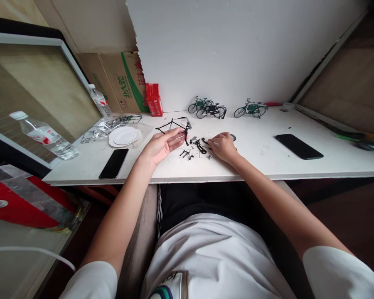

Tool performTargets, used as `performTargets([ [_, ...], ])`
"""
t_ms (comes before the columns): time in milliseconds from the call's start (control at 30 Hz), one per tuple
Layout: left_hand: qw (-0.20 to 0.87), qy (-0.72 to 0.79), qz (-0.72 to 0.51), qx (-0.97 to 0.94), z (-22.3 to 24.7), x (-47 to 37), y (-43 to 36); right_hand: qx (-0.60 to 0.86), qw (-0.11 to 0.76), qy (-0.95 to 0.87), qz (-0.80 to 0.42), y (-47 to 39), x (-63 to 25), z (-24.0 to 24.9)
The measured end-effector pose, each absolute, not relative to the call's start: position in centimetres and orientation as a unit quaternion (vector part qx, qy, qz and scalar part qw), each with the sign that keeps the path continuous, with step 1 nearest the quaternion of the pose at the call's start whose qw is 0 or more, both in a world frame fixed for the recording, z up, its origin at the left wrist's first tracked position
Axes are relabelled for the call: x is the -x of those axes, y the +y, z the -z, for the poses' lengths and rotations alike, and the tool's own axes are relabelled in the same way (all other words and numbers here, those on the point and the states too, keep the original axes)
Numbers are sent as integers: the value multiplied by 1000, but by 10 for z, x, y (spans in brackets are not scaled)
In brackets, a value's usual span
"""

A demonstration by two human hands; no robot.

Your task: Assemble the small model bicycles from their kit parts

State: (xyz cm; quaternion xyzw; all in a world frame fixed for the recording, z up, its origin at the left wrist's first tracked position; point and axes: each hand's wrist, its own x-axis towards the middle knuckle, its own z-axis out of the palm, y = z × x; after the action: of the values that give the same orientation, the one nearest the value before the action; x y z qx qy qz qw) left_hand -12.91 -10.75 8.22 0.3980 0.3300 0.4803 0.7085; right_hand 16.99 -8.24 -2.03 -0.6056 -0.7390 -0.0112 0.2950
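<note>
My left hand [163, 146] holds up a black model bicycle frame [171, 123] between thumb and fingers, above the white table. Its fork end hangs down by the fingertips. My right hand [222, 146] rests on the table to the right, fingers bent and pinched together at the edge of a group of small black parts [200, 148]; whatever lies between the fingertips is too small to name. Several thin loose pieces [186, 155] lie in front of that group. A small wheel [233, 137] shows partly from behind my right hand.
Assembled model bicycles [251, 109] stand at the back beside a red box [154, 100]. Left are white round lids [124, 136], a phone [114, 163], plastic bags and bottles [46, 135]. A dark phone [298, 146] lies right on the table [268, 166].
</note>
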Motion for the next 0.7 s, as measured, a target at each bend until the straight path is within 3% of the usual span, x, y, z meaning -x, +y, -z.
performTargets([
  [433,713,299,-457,-439,-94,109,-139,613,330,-717,33,-79,-169,23],
  [700,717,322,-518,-336,-59,104,-109,561,445,-698,-29,-89,-163,10],
])
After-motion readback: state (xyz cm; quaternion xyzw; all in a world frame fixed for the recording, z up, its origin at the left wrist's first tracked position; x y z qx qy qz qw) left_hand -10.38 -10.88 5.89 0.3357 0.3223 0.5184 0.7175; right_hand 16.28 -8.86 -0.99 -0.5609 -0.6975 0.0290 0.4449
